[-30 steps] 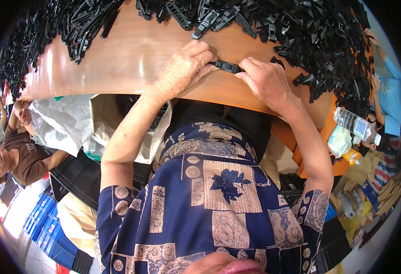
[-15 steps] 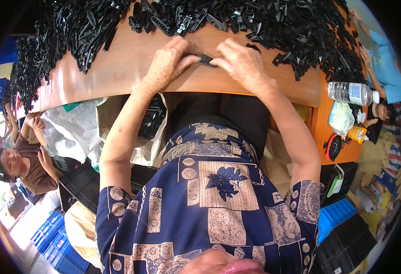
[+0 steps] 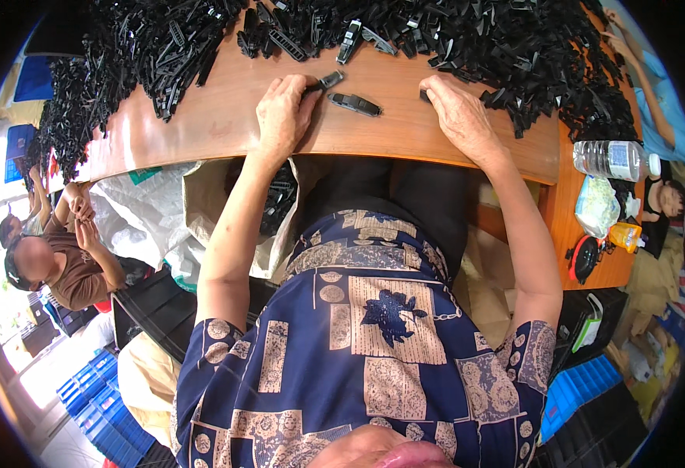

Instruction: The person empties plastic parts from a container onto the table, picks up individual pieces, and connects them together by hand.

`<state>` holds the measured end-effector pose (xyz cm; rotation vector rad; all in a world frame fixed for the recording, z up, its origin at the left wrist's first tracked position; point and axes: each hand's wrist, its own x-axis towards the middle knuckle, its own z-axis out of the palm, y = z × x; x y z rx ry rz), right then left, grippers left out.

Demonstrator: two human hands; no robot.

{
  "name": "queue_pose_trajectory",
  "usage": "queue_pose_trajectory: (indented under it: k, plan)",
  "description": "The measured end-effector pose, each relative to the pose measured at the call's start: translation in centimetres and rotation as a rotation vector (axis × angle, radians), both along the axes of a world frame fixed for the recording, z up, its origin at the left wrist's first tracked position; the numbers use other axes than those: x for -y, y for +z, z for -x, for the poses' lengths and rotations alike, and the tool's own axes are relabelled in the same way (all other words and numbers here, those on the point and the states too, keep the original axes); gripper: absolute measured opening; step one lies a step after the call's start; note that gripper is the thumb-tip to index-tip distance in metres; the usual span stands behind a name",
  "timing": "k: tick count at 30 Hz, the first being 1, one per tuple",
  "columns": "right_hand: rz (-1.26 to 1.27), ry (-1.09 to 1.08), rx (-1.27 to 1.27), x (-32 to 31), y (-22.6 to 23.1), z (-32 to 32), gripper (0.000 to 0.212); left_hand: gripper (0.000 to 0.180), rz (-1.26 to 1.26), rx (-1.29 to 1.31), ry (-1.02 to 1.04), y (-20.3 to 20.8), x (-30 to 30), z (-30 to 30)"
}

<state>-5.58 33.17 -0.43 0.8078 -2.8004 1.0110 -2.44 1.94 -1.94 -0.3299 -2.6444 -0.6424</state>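
Observation:
My left hand point(image 3: 284, 117) is closed on a narrow black plastic part point(image 3: 329, 79), whose grey-tinged end sticks out past the fingers. Between my hands a longer, rounded black plastic piece point(image 3: 355, 104) lies on the wooden table point(image 3: 202, 129), touched by neither. Over to the right, my right hand point(image 3: 461, 117) rests at the table with thumb and fingers pinched on a small black plastic part point(image 3: 425, 95), mostly hidden by the fingertips. Just beyond my left hand, another black piece with a shiny face point(image 3: 349, 42) lies at the edge of the heap.
Heaps of black plastic parts point(image 3: 506, 47) cover the far side of the table. At right stand a clear bottle point(image 3: 603, 159), a plastic bag point(image 3: 596, 204) and a round black-and-red object point(image 3: 585, 259). An open sack point(image 3: 202, 199) hangs below the table edge; a person point(image 3: 73, 269) sits at left.
My hands were together over a black piece and have moved apart. That piece appears to lie on the table between them now, and each hand grips another part.

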Motion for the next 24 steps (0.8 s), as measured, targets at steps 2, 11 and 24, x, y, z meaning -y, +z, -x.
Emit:
queue_pose_trajectory:
  k: [2,11,24]
  plan:
    - [0.008,-0.012,0.092,-0.1,0.1,0.3,0.016,0.015,0.002,0.029,-0.079,0.9,-1.1,-0.4]
    - [-0.248,0.087,0.068,-0.9,3.4,0.7,0.020,0.023,-0.080,0.129,-0.393,3.1,-2.6,2.0]
    - [-0.170,0.217,-0.050,4.3,2.9,1.9,0.018,0.023,-0.219,0.194,-0.421,1.6,-2.0,2.3]
